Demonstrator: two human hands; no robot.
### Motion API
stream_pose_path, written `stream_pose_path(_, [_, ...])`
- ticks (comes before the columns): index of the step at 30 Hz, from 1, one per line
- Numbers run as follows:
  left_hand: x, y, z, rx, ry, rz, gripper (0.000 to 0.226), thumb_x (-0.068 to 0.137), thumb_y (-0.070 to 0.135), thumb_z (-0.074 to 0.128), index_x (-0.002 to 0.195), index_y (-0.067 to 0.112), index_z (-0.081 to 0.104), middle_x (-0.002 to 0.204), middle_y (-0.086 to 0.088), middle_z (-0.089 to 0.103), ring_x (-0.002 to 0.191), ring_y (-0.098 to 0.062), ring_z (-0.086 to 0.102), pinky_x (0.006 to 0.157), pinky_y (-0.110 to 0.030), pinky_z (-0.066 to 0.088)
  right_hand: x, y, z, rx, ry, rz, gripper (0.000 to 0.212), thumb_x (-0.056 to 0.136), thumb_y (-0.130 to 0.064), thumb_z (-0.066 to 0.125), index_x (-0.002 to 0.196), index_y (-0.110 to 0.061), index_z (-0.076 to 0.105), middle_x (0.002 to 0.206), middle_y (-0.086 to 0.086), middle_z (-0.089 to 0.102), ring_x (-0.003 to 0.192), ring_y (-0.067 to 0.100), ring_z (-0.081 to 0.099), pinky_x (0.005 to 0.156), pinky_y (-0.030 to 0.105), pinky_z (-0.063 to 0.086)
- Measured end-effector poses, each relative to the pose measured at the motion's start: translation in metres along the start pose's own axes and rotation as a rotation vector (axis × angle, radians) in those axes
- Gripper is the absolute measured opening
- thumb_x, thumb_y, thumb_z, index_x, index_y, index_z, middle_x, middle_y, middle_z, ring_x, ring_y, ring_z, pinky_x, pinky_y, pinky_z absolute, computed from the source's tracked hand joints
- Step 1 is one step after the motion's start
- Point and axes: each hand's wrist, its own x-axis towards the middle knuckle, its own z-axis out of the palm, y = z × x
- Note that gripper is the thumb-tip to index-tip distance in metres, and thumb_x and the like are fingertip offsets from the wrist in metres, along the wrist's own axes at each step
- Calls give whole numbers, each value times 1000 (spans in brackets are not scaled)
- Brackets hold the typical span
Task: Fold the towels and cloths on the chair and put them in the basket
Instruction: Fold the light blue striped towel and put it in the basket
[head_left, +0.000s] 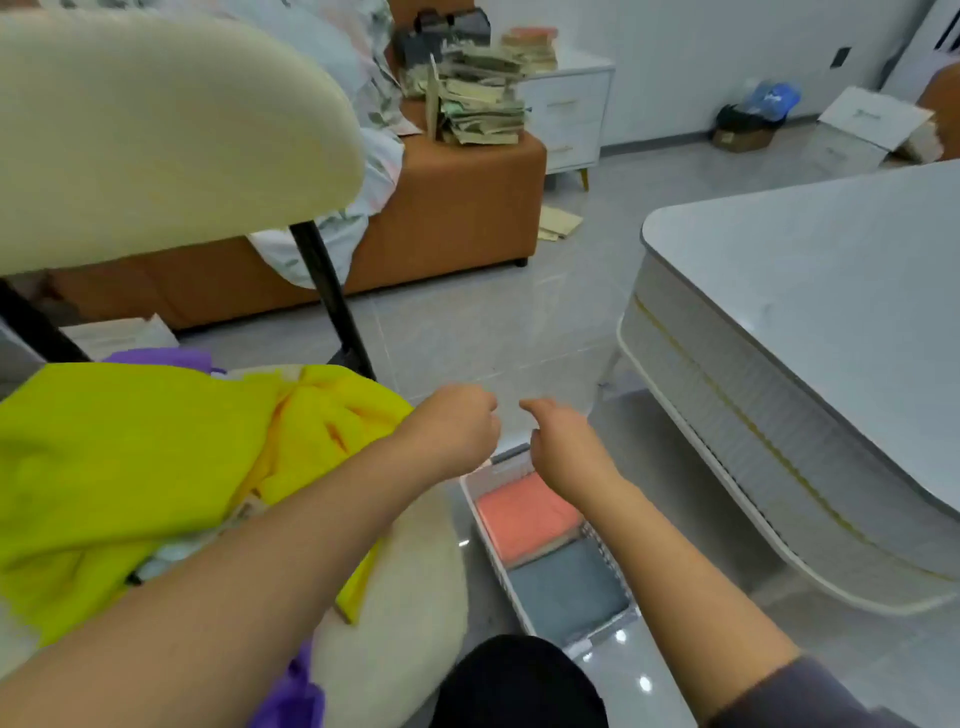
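A heap of yellow cloths (156, 457) lies on the cream chair seat (410, 597), with purple cloth (156, 357) showing behind it and at the front edge. On the floor to the right of the chair stands a white basket (470, 501) holding a folded salmon towel (524, 514) and a folded grey-blue towel (566, 590). My left hand (457, 426) hovers past the seat's right edge, curled into a fist with nothing in it. My right hand (563, 441) hovers over the basket's far end, fingers loosely bent, holding nothing.
The chair's cream backrest (156, 130) fills the upper left. A white low table (831, 322) stands to the right. An orange sofa (441, 208) with stacked papers is behind, and a white cabinet and boxes lie further back. Grey tiled floor (493, 322) lies between them.
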Motion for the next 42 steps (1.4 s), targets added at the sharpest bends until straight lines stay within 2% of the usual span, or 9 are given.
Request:
stream_pose_path(9, [-175,-137,-61,-205,517,92,25,86,23,54,105,16,68,109,3,67,106,-14,58,86,-14,33,-38,-199,10,210,161,-324,41,89,-3,53,129,-10,55,131,8,57,123,23,49,98,19,28])
stream_pose_path(15, [-196,-234,-28,-258,604,-89,69,65,63,47,115,18,63,127,1,56,123,-19,46,105,-22,28,-26,-255,52,226,-90,-450,52,88,-20,64,136,-18,47,137,0,49,127,13,42,101,15,27])
stream_pose_path(21, [-184,-243,-1,-557,861,-43,20,83,45,53,82,26,60,112,14,61,121,-6,49,98,-9,31,-20,-251,71,402,99,-418,18,89,-24,64,107,-22,69,101,-11,62,94,-4,52,83,5,35])
stream_pose_path(25, [-187,-243,-10,-901,995,-186,14,86,38,55,76,28,56,86,14,67,88,6,59,76,-13,43,-27,-256,57,637,42,-417,30,92,-35,43,108,-28,67,110,-18,65,106,-8,54,91,8,37])
stream_pose_path(30, [-194,-255,-22,-1067,1172,-404,24,100,21,42,78,24,50,73,4,50,62,1,44,63,-22,38,-25,-253,61,315,55,-540,38,82,-39,53,119,-34,56,116,-21,56,112,-1,49,99,23,37])
stream_pose_path(34, [-200,-260,-23,-1000,1092,-288,29,89,56,43,83,28,51,72,18,52,65,3,46,64,-21,36,-25,-253,63,407,27,-350,44,89,-32,60,131,-28,49,123,-14,51,111,3,49,95,24,42])
stream_pose_path(37, [-203,-255,-18,-733,748,-84,78,60,88,46,123,42,41,119,33,44,108,14,42,90,-1,29,-25,-251,59,391,-26,-245,31,95,-27,52,126,-24,54,112,-5,62,99,11,58,89,35,49])
stream_pose_path(40, [-195,-246,-3,-363,569,-38,96,52,76,58,137,51,22,145,23,16,136,1,15,109,-12,10,-26,-252,53,512,-91,-197,24,99,-24,42,109,-16,62,103,2,66,99,19,59,89,38,47])
stream_pose_path(42, [-191,-246,1,-357,675,-70,76,58,46,65,131,36,46,138,11,35,132,-15,36,104,-14,21,-27,-252,50,558,-149,-178,26,98,-30,44,114,-19,62,108,-2,65,103,13,59,92,32,46])
